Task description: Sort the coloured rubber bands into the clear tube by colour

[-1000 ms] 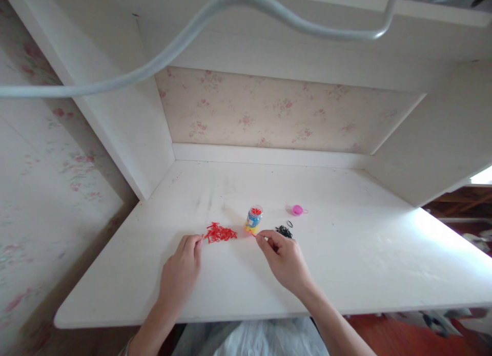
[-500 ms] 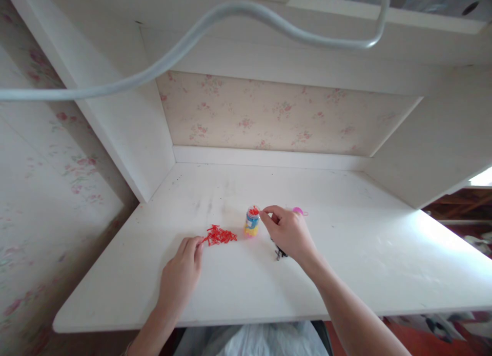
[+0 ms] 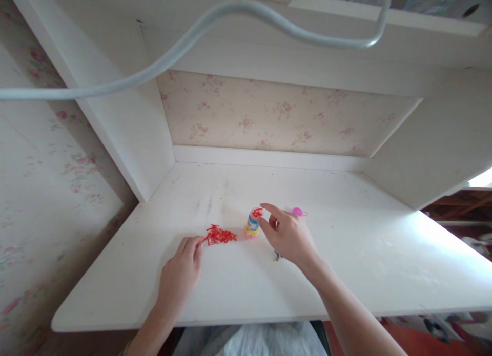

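- A small cylindrical jar of clear plastic, wrapped in blue and yellow, stands open on a smooth white desk, glossy, thin red pieces showing at its mouth.
- The right hand is parted at thumb and forefinger beside the mouth of the jar, the forefinger reaching over the thumb; no grip shows between the two tips, and contact with the rim cannot be made out.
- The left hand rests on the desk, thumb and fingers pinched together on a thin red strand at the near left edge of a loose pile.
- That loose pile of slender, glossy red pieces, tangled and irregular, lies between the left hand and the jar.
- A few small dark pieces, thin and curled, show just beneath the right hand, which may hide more.
- A round, bright pink lid with a slim loop lies beyond the right hand, partly covered by it.
- Behind, floral-patterned wallpaper backs the desk; a smooth pale cable curves across the top foreground.
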The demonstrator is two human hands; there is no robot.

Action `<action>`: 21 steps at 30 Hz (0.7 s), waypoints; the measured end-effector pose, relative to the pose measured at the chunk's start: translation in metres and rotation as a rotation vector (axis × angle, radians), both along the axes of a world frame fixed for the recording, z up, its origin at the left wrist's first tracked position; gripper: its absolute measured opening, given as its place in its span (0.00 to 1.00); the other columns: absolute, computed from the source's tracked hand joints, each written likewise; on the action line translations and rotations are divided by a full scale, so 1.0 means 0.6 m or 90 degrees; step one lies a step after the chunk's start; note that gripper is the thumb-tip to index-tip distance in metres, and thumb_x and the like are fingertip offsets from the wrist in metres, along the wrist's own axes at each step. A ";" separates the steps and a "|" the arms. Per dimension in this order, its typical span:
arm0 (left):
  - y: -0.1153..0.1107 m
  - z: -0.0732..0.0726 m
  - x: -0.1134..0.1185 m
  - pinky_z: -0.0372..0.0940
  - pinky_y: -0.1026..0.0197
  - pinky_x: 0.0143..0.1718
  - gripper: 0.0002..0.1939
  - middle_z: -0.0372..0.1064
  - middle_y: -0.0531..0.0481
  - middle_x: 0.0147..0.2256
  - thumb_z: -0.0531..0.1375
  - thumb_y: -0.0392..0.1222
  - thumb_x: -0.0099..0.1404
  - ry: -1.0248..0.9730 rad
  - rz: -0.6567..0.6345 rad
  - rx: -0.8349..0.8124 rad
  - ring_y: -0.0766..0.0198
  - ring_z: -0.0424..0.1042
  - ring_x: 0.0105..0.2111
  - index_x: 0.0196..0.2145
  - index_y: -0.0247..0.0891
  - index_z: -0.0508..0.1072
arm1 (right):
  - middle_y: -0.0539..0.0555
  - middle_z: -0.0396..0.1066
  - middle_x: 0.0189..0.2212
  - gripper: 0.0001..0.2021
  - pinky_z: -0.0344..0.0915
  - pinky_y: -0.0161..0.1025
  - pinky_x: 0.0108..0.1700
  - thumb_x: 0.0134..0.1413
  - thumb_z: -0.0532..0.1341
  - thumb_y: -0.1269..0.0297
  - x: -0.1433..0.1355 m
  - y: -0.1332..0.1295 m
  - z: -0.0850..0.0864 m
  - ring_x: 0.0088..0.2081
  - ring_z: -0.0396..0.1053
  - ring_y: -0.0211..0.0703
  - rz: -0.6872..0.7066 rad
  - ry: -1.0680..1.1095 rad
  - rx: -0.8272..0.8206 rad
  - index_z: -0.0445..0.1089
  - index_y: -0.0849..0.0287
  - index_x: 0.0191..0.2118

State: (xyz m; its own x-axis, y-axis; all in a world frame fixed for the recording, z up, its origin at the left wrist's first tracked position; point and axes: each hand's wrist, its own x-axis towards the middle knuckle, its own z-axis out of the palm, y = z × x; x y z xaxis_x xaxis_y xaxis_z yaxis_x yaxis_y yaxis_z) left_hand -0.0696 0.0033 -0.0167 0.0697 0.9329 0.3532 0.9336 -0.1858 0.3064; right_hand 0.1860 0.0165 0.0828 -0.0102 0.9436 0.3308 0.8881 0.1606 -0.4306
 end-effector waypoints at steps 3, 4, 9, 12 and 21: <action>0.000 -0.001 -0.001 0.64 0.66 0.28 0.10 0.71 0.50 0.41 0.48 0.42 0.70 -0.004 -0.002 0.004 0.64 0.74 0.35 0.42 0.42 0.67 | 0.47 0.71 0.22 0.16 0.56 0.33 0.29 0.60 0.55 0.57 -0.004 -0.001 -0.005 0.25 0.68 0.37 0.012 -0.051 -0.002 0.70 0.49 0.51; 0.001 -0.001 -0.001 0.64 0.66 0.28 0.10 0.71 0.50 0.41 0.48 0.42 0.70 -0.005 -0.004 0.006 0.64 0.74 0.35 0.42 0.42 0.67 | 0.47 0.71 0.23 0.15 0.55 0.33 0.29 0.60 0.54 0.57 -0.004 -0.002 -0.007 0.25 0.68 0.37 0.012 -0.065 0.004 0.70 0.49 0.50; 0.001 -0.005 -0.003 0.64 0.66 0.29 0.10 0.71 0.50 0.41 0.47 0.42 0.70 0.000 -0.009 0.005 0.64 0.74 0.35 0.42 0.42 0.67 | 0.50 0.74 0.27 0.15 0.51 0.33 0.27 0.62 0.53 0.58 -0.005 -0.004 -0.016 0.25 0.67 0.37 0.012 -0.125 0.039 0.72 0.46 0.49; 0.002 -0.005 -0.003 0.64 0.66 0.29 0.11 0.71 0.50 0.41 0.47 0.42 0.70 0.001 -0.006 -0.004 0.64 0.74 0.35 0.42 0.41 0.67 | 0.50 0.73 0.26 0.15 0.48 0.34 0.26 0.63 0.52 0.57 -0.005 -0.004 -0.018 0.24 0.67 0.37 0.014 -0.148 0.037 0.72 0.47 0.49; 0.005 -0.012 -0.008 0.67 0.63 0.34 0.11 0.71 0.50 0.41 0.48 0.44 0.70 -0.047 -0.021 0.023 0.63 0.74 0.36 0.42 0.41 0.67 | 0.48 0.72 0.23 0.13 0.51 0.32 0.28 0.61 0.55 0.56 -0.003 -0.003 -0.018 0.24 0.66 0.36 0.029 -0.101 0.070 0.72 0.49 0.47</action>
